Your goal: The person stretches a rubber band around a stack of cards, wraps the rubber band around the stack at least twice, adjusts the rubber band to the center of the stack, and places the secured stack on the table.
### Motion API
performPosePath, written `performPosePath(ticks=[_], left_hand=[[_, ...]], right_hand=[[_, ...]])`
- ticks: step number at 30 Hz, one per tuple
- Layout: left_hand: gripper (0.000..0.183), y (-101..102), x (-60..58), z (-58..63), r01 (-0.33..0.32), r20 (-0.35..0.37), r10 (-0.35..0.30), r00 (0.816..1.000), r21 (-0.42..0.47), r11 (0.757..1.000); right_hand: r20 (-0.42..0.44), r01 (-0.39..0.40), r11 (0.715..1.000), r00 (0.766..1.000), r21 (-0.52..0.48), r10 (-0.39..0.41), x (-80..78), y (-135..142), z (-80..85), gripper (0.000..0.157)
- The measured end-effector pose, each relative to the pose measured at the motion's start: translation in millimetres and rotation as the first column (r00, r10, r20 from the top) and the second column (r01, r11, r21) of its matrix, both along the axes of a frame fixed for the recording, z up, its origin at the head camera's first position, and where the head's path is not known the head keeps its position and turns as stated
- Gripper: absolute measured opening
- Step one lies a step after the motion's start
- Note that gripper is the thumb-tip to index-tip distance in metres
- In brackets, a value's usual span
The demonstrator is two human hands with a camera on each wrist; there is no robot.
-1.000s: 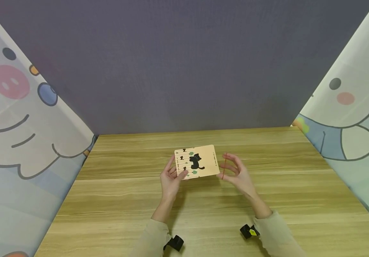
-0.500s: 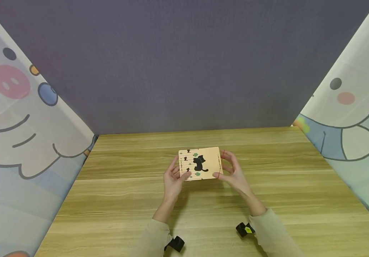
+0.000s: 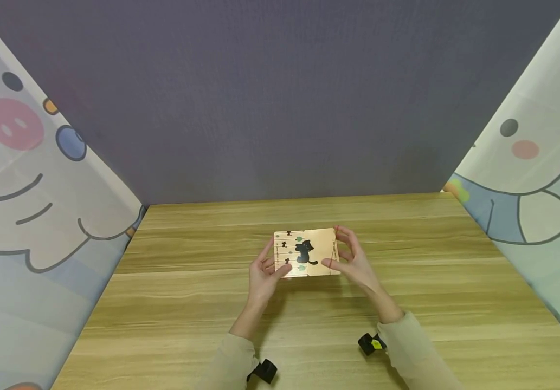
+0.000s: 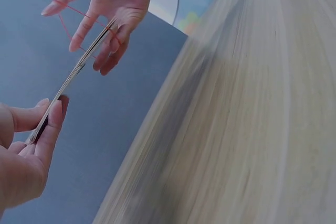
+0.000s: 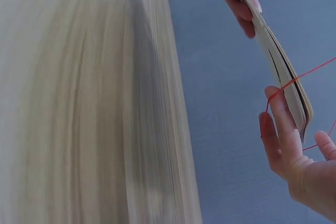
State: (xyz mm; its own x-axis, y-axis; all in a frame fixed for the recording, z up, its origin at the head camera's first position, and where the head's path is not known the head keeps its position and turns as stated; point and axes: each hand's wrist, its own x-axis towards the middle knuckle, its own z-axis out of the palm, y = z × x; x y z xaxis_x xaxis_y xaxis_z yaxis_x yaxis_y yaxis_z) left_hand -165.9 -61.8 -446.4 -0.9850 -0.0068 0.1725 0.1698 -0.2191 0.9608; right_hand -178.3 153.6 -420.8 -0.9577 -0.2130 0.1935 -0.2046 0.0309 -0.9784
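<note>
A small cream notebook (image 3: 320, 237) with a black cat on its cover is held up above the table. My left hand (image 3: 260, 280) pinches its left end, thumb on the cover and fingers behind. Around the spread fingers and thumb of my right hand (image 3: 361, 269) a thin red rubber band (image 4: 80, 12) is stretched. The notebook's right end reaches inside that loop, the right thumb lying over the cover. Several thin layers show along the notebook's edge (image 5: 284, 69) in the right wrist view, where one red strand (image 5: 315, 68) crosses them.
Beneath the hands lies a wood-grain table (image 3: 201, 303). A dark grey panel (image 3: 280, 108) stands along its back edge, and cartoon-printed cloths (image 3: 519, 216) hang on both sides. Black wrist cameras (image 3: 266, 371) sit by both sleeves.
The right hand has come left, bringing the stretched band from beside the notebook to over its right end. The notebook has shifted slightly right and toward me, still in the left hand.
</note>
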Motion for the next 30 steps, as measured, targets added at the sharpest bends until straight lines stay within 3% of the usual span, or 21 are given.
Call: performPosePath(ticks=[6, 15, 25, 27, 30], left_hand=[[0.074, -2.9, 0.8, 1.0, 0.052, -0.006, -0.052, 0.999, 0.004, 0.999], [0.072, -8.2, 0.9, 0.1, 0.155, -0.042, -0.157, 0.987, -0.061, 0.986], [0.071, -8.4, 4.1, 3.3, 0.194, -0.026, -0.198, 0.98, -0.121, 0.974], [0.072, -8.3, 4.8, 4.2, 0.2, -0.021, -0.204, 0.979, -0.123, 0.972], [0.072, -8.6, 5.1, 4.6, 0.206, -0.027, -0.211, 0.977, -0.119, 0.971]], right_hand=[[-0.023, -0.011, 0.999, 1.0, 0.048, 0.012, -14.4, 6.7, -7.4, 0.078], [-0.015, -0.012, 1.0, 1.0, 0.008, 0.012, -22.3, 13.6, 13.8, 0.077], [-0.001, -0.134, 0.971, 0.991, -0.2, 0.136, -36.1, 21.5, 23.7, 0.074], [-0.017, -0.146, 0.958, 0.989, -0.246, 0.146, -42.4, 24.8, 18.0, 0.071], [-0.048, -0.173, 0.938, 0.985, -0.299, 0.167, -71.7, 38.3, -19.9, 0.066]])
